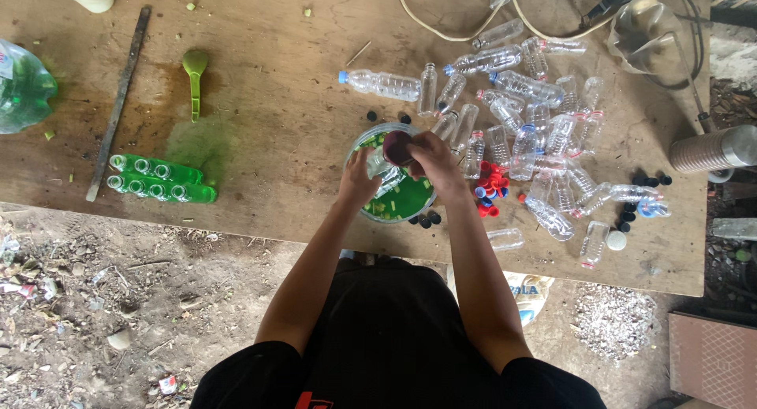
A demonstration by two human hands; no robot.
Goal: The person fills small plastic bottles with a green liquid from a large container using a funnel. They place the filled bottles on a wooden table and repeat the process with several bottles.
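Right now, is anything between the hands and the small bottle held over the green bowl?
Nothing visible. The left hand grips the small clear bottle directly above the bowl of green liquid, and the right hand holds a dark round scoop at its top.

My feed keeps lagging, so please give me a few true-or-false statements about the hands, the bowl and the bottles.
1. Both hands, left hand and right hand, are over the round bowl of green liquid. True.
2. The filled green plastic bottles lie right of the bowl. False: they lie left of it.
3. The empty clear plastic bottles are piled right of the bowl. True.
4. The green plastic spoon is in the bowl. False: it lies on the wooden table.
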